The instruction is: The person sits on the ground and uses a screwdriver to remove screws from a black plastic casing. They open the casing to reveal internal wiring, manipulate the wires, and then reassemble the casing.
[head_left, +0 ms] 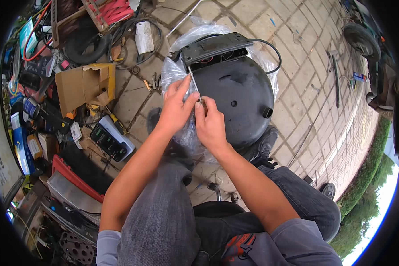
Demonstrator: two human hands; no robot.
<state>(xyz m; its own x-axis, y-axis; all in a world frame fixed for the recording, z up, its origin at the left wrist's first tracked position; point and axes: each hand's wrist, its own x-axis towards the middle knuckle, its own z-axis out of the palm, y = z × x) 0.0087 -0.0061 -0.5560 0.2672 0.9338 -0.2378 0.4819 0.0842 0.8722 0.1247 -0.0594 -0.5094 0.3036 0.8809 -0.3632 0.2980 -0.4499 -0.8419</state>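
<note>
A black rounded tank-like body lies on crumpled clear plastic sheeting in front of me. Across its far end runs a black box-shaped housing, its near side uncovered with some wiring inside. My left hand is closed at the tank's left edge, fingers pointing up along a thin metal rod. The rod's far tip reaches the housing's left corner. Just right of it, my right hand pinches the rod's near end, which the fingers mostly hide.
At left lie an opened cardboard box, a multimeter, a yellow screwdriver and a red-edged case. A black cable loops off the housing's right side. A wheeled vehicle stands at far right on the paving.
</note>
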